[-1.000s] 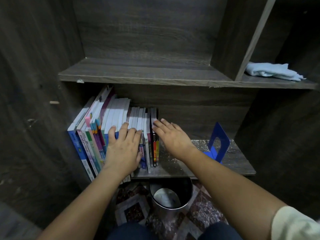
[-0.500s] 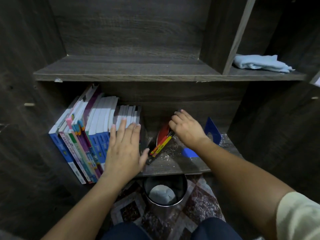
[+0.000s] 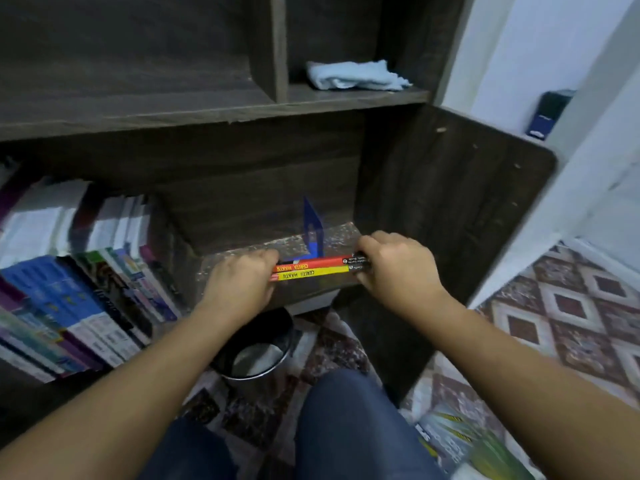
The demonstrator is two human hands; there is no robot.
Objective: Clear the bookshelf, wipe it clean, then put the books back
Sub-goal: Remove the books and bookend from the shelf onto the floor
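Far left, the leaning row of colourful paperback books (image 3: 86,271) looks unpropped and could slump across the dusty dark-wood shelf (image 3: 343,233). Left hand (image 3: 239,282), grip curled round one end of two thin red- and yellow-spined books (image 3: 311,268) at the shelf's front edge. The upright blue metal bookend (image 3: 313,230) just behind could get clipped. Right hand (image 3: 394,268) clutches the other end. Slacken either grip and they drop floorward.

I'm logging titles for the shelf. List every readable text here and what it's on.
"CERITA HANTU", second word uncertain: spine of the red book.
"CERITA HANTU", likewise: spine of the yellow book.
Small print on those spines' black ends: too small.
Shelved books and book on the floor: too blurred.
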